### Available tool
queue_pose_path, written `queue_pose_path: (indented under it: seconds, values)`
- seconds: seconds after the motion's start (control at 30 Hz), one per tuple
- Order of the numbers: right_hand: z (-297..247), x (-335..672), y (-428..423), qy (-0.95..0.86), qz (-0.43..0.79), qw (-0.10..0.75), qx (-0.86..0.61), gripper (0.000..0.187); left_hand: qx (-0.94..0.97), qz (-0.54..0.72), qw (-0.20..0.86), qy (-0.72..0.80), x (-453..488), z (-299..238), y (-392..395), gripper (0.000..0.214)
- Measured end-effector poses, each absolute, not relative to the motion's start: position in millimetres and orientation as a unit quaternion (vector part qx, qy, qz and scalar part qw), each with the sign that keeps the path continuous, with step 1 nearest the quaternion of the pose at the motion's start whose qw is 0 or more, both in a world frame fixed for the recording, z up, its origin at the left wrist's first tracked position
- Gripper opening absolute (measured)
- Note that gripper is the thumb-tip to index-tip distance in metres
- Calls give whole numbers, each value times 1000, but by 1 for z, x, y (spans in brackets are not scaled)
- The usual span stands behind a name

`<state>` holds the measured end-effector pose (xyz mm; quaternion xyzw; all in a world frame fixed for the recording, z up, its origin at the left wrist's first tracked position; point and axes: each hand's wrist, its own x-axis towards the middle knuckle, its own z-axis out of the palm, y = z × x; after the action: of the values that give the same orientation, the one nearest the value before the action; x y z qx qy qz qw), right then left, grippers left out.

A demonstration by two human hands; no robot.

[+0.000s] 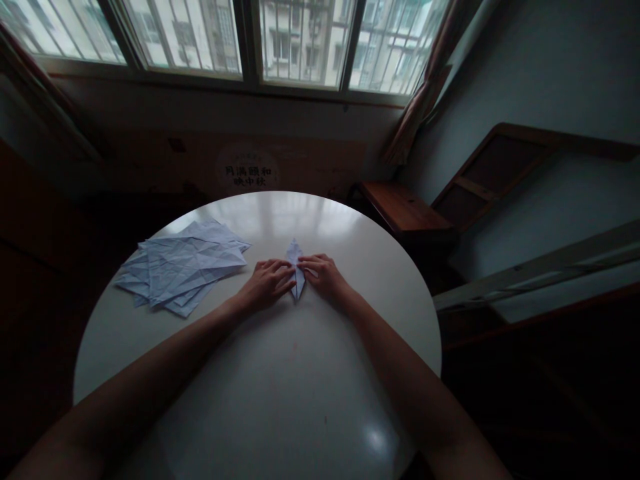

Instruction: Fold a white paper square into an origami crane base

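A small folded piece of pale blue paper [295, 257], narrow and pointed at both ends, lies on the round white table [280, 400]. My left hand [267, 282] rests on its left side, fingers bent and pressing down on the fold. My right hand [323, 273] presses its right side, fingertips meeting the left hand's over the paper's middle. Both forearms reach in from the bottom of the view.
A loose pile of creased pale blue paper sheets [183, 267] lies on the table's left part. A wooden bench [400, 210] and a leaning wooden frame [495, 170] stand to the right. Barred windows [300, 40] run across the back wall.
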<state>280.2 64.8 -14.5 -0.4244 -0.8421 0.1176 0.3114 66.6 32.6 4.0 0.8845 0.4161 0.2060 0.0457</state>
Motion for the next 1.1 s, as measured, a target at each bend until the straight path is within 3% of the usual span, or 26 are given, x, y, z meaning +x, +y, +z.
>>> queue_pose_path:
  seconds: [1.1]
  values:
    - [-12,280,62,-841,118,299,-435,26,883,201,48,422,64,-2,35,35]
